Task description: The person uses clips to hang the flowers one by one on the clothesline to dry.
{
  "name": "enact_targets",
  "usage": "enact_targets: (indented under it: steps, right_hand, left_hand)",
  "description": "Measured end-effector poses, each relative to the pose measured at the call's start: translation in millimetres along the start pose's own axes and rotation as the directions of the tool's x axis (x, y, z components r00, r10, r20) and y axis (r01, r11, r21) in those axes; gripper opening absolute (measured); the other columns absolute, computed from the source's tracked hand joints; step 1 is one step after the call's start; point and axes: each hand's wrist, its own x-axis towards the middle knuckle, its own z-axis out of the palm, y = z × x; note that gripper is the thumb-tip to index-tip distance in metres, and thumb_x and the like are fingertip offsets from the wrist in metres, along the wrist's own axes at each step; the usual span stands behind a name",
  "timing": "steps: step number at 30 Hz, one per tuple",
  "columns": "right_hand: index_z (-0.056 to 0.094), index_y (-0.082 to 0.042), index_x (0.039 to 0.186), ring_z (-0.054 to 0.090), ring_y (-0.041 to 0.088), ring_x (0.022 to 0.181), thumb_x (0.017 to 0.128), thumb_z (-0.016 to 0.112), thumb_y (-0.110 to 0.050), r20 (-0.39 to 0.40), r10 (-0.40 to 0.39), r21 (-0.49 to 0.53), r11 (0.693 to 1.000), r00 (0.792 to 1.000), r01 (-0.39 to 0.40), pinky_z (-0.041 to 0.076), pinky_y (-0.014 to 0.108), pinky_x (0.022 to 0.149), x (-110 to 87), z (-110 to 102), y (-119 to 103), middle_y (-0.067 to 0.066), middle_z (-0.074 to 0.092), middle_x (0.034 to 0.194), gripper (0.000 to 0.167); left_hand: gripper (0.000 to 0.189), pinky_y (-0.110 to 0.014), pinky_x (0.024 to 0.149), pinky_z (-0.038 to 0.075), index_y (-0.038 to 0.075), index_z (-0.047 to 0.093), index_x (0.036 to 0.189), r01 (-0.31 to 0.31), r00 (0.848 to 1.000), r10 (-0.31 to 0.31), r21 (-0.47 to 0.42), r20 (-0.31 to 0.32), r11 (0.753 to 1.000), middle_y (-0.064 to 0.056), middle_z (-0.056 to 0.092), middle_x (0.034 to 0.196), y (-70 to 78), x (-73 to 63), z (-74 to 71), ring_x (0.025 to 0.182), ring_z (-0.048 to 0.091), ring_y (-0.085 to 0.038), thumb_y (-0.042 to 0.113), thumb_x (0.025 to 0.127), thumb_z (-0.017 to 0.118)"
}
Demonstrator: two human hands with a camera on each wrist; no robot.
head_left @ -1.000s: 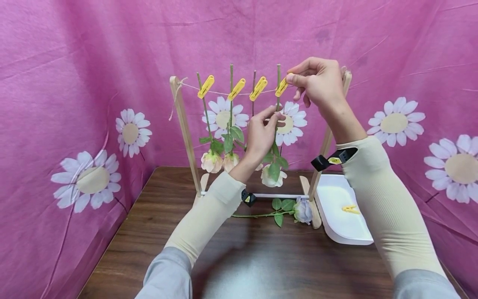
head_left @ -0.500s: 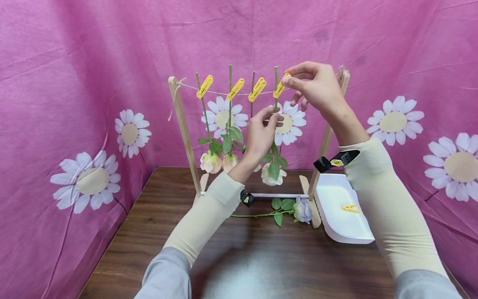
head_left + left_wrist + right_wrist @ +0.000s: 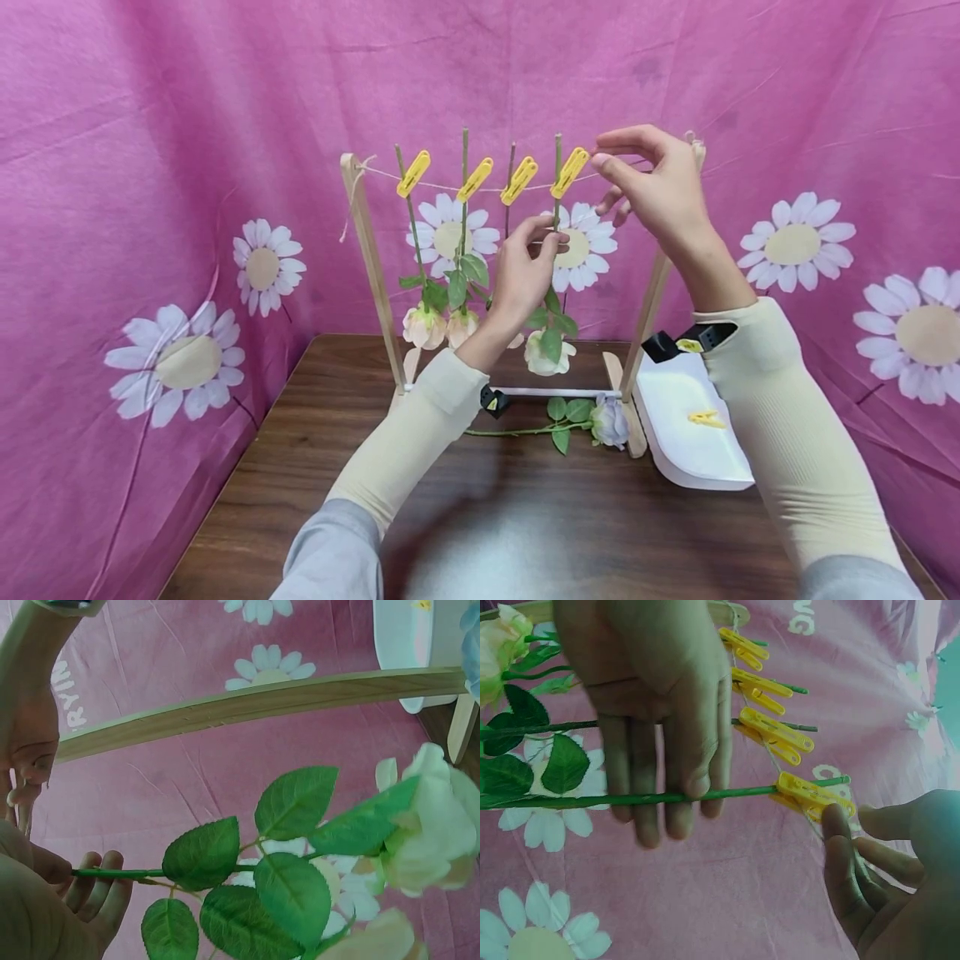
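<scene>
My left hand (image 3: 525, 271) pinches the stem of a white rose (image 3: 550, 353) that hangs bloom down, thumb on one side and fingers behind, just below its yellow clothespin (image 3: 571, 173). That clothespin holds the stem to the string (image 3: 437, 186). Beside it my right hand (image 3: 660, 179) has its thumb and fingers spread apart, with the fingertips close to the clothespin's handle end in the right wrist view. Farther left, several more roses hang upside down from clothespins, including a peach rose (image 3: 424, 325). The left forearm partly covers the blooms in the middle.
A wooden stand (image 3: 371, 275) carries the string between its posts. On the table (image 3: 315, 467) below lies a lavender rose (image 3: 610, 421), its stem pointing left. A white tray (image 3: 693, 477) at the right contains a yellow clothespin (image 3: 705, 418). Pink cloth surrounds the table.
My right hand has let go of the rightmost clothespin and moved a little to the right. The clothespin stays on the stem and string. My left hand keeps its hold on the stem.
</scene>
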Motion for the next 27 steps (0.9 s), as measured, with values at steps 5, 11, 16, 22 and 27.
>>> enact_targets:
  steps: [5, 11, 16, 22, 27]
  right_hand:
    - [0.076, -0.004, 0.108, 0.066, 0.014, 0.046, 0.097, 0.077, -0.006, -0.052, -0.07, 0.076, 0.994, 0.996, 0.073, 0.049, 0.022, 0.04, -12.7, -10.5, 6.2, 0.005, 0.075, 0.107, 0.012]
    - [0.075, -0.001, 0.103, 0.065, 0.013, 0.045, 0.098, 0.077, -0.006, -0.045, -0.092, 0.054, 0.994, 0.995, 0.094, 0.046, 0.02, 0.04, -28.3, -28.1, 15.8, 0.002, 0.08, 0.091, 0.008]
    - [0.076, -0.004, 0.103, 0.065, 0.011, 0.046, 0.099, 0.076, -0.011, -0.032, -0.07, -0.033, 0.997, 0.997, 0.069, 0.046, 0.019, 0.04, -44.6, -45.8, 28.5, -0.001, 0.081, 0.089, 0.008]
    - [0.076, -0.005, 0.103, 0.064, 0.009, 0.046, 0.102, 0.074, -0.015, -0.05, -0.034, -0.113, 0.993, 0.998, 0.028, 0.046, 0.019, 0.04, -65.2, -67.3, 47.1, -0.006, 0.079, 0.089, 0.01]
    - [0.075, -0.004, 0.102, 0.063, 0.008, 0.046, 0.103, 0.071, -0.013, -0.063, -0.016, -0.147, 0.989, 0.998, 0.007, 0.043, 0.018, 0.039, -79.8, -86.6, 65.6, -0.009, 0.08, 0.086, 0.01]
  left_hand:
    - [0.033, -0.02, 0.089, 0.06, 0.002, 0.066, 0.137, -0.017, 1.0, 0.017, 0.016, -0.007, 1.0, -0.014, 0.077, 0.122, 3.0, -3.5, -2.8, 0.11, 0.076, -0.028, 0.003, 0.105, 0.058]
    - [0.035, -0.018, 0.101, 0.056, -0.002, 0.066, 0.136, -0.093, 0.995, 0.094, 0.074, -0.011, 0.993, -0.017, 0.075, 0.123, 10.9, -10.0, -13.1, 0.117, 0.073, -0.027, -0.003, 0.101, 0.056]
    - [0.033, -0.019, 0.099, 0.056, -0.002, 0.067, 0.131, -0.17, 0.985, 0.171, 0.141, 0.001, 0.975, -0.016, 0.073, 0.119, 14.7, -16.9, -26.0, 0.112, 0.071, -0.025, -0.005, 0.1, 0.056]
    - [0.026, -0.023, 0.089, 0.059, 0.0, 0.071, 0.121, -0.187, 0.982, 0.183, 0.203, 0.038, 0.961, -0.013, 0.074, 0.11, 11.2, -28.3, -45.2, 0.097, 0.071, -0.023, -0.002, 0.1, 0.058]
    - [0.022, -0.025, 0.079, 0.059, 0.001, 0.073, 0.115, -0.213, 0.976, 0.195, 0.243, 0.098, 0.946, -0.011, 0.075, 0.102, -0.6, -39.3, -58.7, 0.088, 0.07, -0.021, 0.0, 0.101, 0.056]
